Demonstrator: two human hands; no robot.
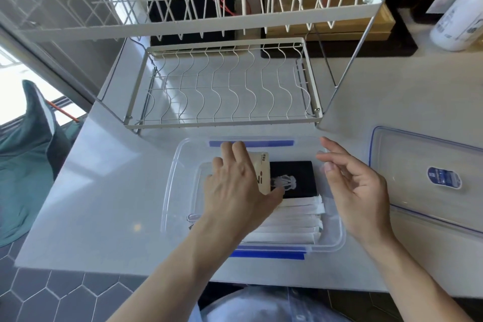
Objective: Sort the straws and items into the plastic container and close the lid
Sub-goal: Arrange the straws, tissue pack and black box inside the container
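Container [171,185] holds wrapped straws [292,219]; my left hand [235,185] presses the cream packet [262,174] in, right hand [355,185] wide, empty. Packet standing proud could block the lid [418,198].

- The left hand [232,188] is bare: no glove, ring or watch shows on it.
- The right hand [358,191] is bare as well, with no ring or band in sight, and its fingernails are short and unpainted.
- Both forearms are uncovered from wrist to the picture's lower edge; no sleeve reaches them.
- At the bottom middle, between the forearms, lies a pale blue-white garment [261,306] with soft folds, and a small button or stud shows on it.
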